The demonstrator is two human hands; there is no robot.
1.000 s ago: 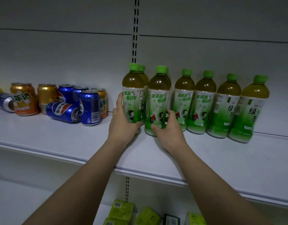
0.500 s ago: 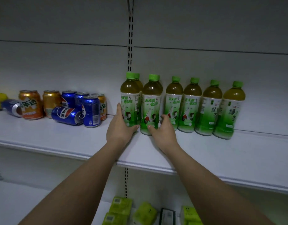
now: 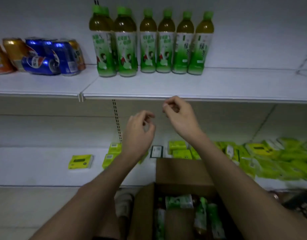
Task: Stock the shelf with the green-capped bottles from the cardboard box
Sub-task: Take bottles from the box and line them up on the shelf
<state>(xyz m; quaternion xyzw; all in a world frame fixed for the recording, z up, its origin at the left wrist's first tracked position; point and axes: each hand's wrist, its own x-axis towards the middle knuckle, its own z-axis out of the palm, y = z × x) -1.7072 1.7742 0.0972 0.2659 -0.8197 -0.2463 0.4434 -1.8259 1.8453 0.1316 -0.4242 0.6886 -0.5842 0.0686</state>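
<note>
Several green-capped tea bottles (image 3: 149,44) stand upright in a row on the white upper shelf (image 3: 183,85); the two leftmost have another bottle behind them. My left hand (image 3: 138,134) and my right hand (image 3: 180,116) hang in the air below the shelf's front edge, both empty with fingers loosely curled. Beneath my forearms an open cardboard box (image 3: 180,172) holds more green-labelled bottles (image 3: 180,202) lying on their sides.
Orange and blue drink cans (image 3: 45,56) crowd the upper shelf's left part, one blue can lying down. Yellow-green packets (image 3: 270,158) cover the lower shelf's right side, with a single packet (image 3: 80,161) further left. A dark object (image 3: 303,203) sits at the right edge.
Both hands have let go of the two leftmost bottles and dropped below the shelf edge. The view has tilted down, bringing the cardboard box and lower shelf into sight.
</note>
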